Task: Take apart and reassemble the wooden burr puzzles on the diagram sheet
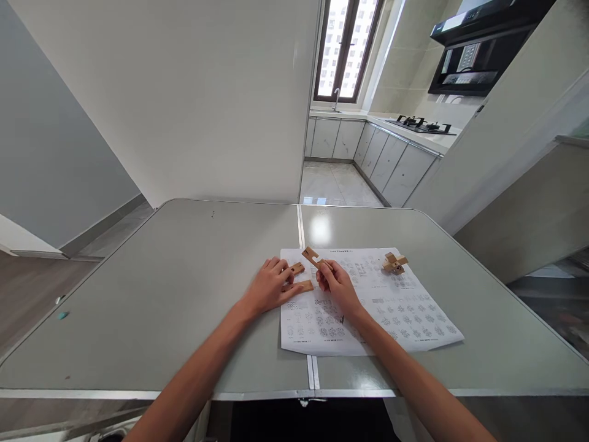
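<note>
My right hand (337,286) pinches a notched wooden puzzle piece (311,254) by its lower end, tilted up over the printed sheet (368,313). A dark mark shows on the piece's face. My left hand (270,286) is closed over two more wooden pieces at the sheet's left edge: the upper piece (298,268) sticks out past the curled fingers, and the lower piece (304,286) lies by the thumb. Fingers hide their left ends. To the right, on the sheet, stands a cluster of interlocked wooden pieces (394,263), touched by neither hand.
Rows of small diagrams cover the sheet, whose lower corners curl a little. The grey-green table (138,307) has a metal seam (300,227) down its middle. A small teal bit (63,315) lies near its left edge. Beyond are a white wall and a kitchen.
</note>
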`<state>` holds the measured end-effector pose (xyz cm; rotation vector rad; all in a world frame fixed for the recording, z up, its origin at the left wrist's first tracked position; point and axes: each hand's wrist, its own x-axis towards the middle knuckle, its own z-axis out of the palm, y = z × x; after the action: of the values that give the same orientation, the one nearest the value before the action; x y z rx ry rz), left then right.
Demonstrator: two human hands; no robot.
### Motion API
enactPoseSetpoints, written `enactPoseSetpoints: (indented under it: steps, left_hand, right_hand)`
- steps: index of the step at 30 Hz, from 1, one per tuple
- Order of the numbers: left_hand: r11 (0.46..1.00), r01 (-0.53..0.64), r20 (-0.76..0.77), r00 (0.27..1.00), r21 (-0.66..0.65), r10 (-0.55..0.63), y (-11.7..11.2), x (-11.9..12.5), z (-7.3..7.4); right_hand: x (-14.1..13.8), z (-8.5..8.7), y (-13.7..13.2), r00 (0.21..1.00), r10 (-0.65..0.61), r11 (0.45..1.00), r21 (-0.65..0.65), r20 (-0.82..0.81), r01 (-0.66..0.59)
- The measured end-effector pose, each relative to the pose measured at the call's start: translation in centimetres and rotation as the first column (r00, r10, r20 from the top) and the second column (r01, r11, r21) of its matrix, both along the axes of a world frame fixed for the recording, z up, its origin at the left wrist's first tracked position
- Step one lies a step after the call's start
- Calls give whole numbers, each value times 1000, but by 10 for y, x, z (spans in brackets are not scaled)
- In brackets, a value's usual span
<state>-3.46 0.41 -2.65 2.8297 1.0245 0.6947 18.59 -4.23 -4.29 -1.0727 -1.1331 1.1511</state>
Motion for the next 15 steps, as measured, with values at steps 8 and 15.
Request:
enactPoseSetpoints:
  steps: [8, 15]
  left_hand:
    - [985, 87, 33, 996, -148, -83, -4, 2, 3]
    - [849, -191, 344, 853, -492, 392, -7, 7, 4]
  right_hand:
    - [-2, 3, -1, 999, -34, 999, 13, -9, 34]
    - [-4, 8, -6, 999, -47, 995, 89, -28, 49]
